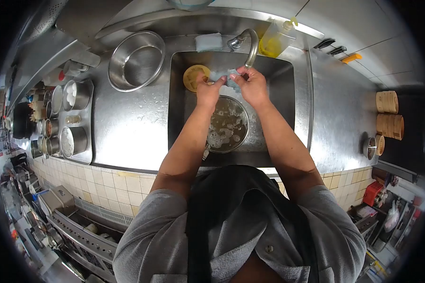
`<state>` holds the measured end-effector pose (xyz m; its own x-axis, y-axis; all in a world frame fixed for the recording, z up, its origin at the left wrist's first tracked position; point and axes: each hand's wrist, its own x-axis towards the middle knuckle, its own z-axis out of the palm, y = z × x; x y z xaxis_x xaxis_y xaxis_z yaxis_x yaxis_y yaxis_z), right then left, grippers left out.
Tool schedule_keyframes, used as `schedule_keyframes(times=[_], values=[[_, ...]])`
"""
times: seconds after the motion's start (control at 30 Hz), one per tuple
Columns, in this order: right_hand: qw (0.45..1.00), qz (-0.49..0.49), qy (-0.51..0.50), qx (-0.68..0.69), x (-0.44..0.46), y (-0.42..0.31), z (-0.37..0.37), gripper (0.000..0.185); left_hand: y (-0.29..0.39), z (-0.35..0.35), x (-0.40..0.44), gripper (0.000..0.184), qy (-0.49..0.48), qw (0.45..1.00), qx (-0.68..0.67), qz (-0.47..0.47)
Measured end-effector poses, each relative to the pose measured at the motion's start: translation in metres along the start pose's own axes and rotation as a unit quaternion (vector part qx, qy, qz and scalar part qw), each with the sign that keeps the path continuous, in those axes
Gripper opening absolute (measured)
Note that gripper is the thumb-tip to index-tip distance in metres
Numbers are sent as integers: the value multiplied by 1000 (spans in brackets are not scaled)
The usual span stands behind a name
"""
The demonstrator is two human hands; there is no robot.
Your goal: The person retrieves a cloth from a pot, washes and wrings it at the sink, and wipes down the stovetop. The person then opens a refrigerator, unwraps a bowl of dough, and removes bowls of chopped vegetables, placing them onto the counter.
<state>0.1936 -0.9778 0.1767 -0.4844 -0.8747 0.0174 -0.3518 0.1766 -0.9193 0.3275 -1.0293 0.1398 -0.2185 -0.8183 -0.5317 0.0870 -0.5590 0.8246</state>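
Note:
Over the steel sink (279,106), my left hand (208,89) is closed at the edge of a small round yellowish disc (192,81), which looks like a steamer lid or shallow dish. My right hand (253,87) pinches a crumpled pale blue-grey scrubbing cloth (232,81). Part of the cloth reaches toward my left thumb; whether that thumb touches it I cannot tell. Beneath both hands stands a round metal bowl (227,123) of murky, foamy water. The curved faucet (254,47) is just beyond my right hand.
A large steel basin (136,61) sits left of the sink. Behind it are a folded pale cloth (208,42) and a yellow soap bottle (274,41). Knives (337,50) hang at right, above bamboo steamers (389,126). Metal pots (73,141) stand on a left tray.

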Motion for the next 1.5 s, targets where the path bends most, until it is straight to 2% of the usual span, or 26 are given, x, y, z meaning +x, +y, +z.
schedule_keyframes(times=[0.03,0.07,0.1,0.13,0.17,0.23,0.3,0.4,0.47,0.53,0.57,0.63,0.67,0.7,0.73,0.77,0.8,0.83,0.9,0.93,1.0,1.1,1.23,1.3,1.43,1.5], values=[[1000,-1,-1,-1,1,3,0,24,-1,2,-2,73,27,986,89,137],[1000,-14,-8,21,1,7,0,22,-3,3,-5,73,54,945,177,270],[999,-27,-14,44,1,7,0,21,-2,5,-9,73,79,877,260,395],[999,-26,-15,44,0,7,-2,21,-1,8,-13,66,6,885,244,396],[998,9,-28,62,1,6,-3,18,0,10,-16,66,7,886,244,395],[995,41,-43,81,1,0,-5,15,1,11,-18,58,-159,911,229,305],[982,58,-27,180,1,-5,-7,13,0,9,-11,52,-146,906,283,278],[978,42,-4,203,2,3,-8,17,-6,15,-2,41,-129,893,287,322],[984,14,4,178,6,17,-9,13,-11,19,4,36,-132,927,186,296],[988,-14,14,154,5,13,-9,10,-4,24,-2,32,-125,920,189,319],[988,-14,16,156,3,11,-10,13,1,26,-4,27,-117,912,192,342],[987,-15,19,156,4,13,-11,16,5,29,-4,26,-98,919,190,331],[991,-47,33,120,7,23,-9,26,6,29,-5,24,-78,926,189,318],[992,-78,48,84,6,18,-8,36,7,29,-4,24,-78,926,189,318],[992,-78,48,85,3,13,-12,36,8,29,-1,24,-86,952,114,270],[992,38,7,122,-2,8,-19,39,9,29,1,23,-94,970,37,220],[975,153,-35,156,-5,0,-24,43,12,27,0,25,-106,968,13,229],[975,152,-35,156,-3,3,-25,43,14,27,-1,25,-106,968,11,229],[949,137,-44,280,-2,12,-28,40,17,26,-5,27,-118,968,-19,220],[949,137,-43,280,-3,14,-29,40,20,22,-6,27,-119,968,-18,219],[931,143,-60,330,-3,15,-33,36,29,8,-6,27,-212,974,56,48],[938,187,-50,287,-3,11,-38,30,20,2,2,32,-245,969,2,39],[939,180,-28,293,-2,8,-43,26,16,2,1,39,-225,973,-15,47],[941,170,22,292,4,10,-50,27,22,-1,-3,39,-223,973,-18,53],[947,122,72,289,13,4,-65,28,19,-8,11,44,-243,966,47,75],[964,102,75,232,17,-5,-71,31,13,-3,16,43,-240,960,98,108]])
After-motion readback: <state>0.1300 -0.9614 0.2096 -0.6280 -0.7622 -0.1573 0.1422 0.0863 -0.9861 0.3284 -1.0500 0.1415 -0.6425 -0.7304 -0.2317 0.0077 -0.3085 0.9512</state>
